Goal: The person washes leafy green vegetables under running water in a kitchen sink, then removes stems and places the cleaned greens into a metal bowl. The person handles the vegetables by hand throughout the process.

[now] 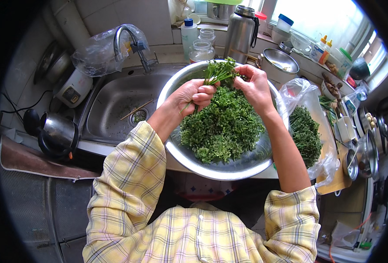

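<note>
My left hand [198, 93] is closed around a small bunch of green flower heads on thin stems [218, 72], likely chive flowers. The stems pass through my fist and poke out below it. My right hand [254, 83] pinches at the right end of this bunch with thumb and fingertips; what lies between them is partly hidden. Both hands are above the far half of a large stainless steel basin [194, 166]. A heap of loose green flower heads [223, 128] fills much of the basin.
Left of the basin is a steel sink [105, 108] with a chopstick-like stick [136, 109] near its drain and a faucet [125, 42] behind. More greens [304, 138] lie on a plastic bag [327, 157] at right. A steel flask [241, 33] and glass jars [201, 51] stand behind.
</note>
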The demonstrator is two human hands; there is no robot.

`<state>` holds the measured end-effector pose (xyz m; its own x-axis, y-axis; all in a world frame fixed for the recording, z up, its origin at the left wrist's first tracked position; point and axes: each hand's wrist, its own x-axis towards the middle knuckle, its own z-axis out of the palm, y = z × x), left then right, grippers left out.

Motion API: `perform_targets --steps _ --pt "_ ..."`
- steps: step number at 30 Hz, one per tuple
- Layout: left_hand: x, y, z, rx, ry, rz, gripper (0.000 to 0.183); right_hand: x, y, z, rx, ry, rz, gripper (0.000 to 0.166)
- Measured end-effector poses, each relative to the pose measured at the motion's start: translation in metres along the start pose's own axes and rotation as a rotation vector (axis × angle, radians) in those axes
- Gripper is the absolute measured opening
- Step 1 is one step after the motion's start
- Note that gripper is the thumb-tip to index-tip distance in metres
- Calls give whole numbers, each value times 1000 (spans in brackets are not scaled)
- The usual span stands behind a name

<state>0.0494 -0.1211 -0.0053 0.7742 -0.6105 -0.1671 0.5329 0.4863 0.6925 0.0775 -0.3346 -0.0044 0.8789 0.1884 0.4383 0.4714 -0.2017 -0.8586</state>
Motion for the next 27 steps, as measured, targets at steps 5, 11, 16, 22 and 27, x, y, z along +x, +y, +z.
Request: perform_targets --steps 5,11,16,22,27 --pt "-4 -1 2 63 44 7 20 -6 -15 14 -768 49 -326 25" --pt "-4 2 -1 -22 32 42 19 -5 -1 1 -395 17 -282 27" --pt "-4 5 -8 -125 17 37 20 -6 -8 0 2 -86 78 25" --pt "-2 4 -13 -162 -77 24 22 -3 -8 -8 13 -43 -41 27" --pt "-5 5 -10 -189 -159 -33 24 -5 -12 -6 -4 -23 -60 24"
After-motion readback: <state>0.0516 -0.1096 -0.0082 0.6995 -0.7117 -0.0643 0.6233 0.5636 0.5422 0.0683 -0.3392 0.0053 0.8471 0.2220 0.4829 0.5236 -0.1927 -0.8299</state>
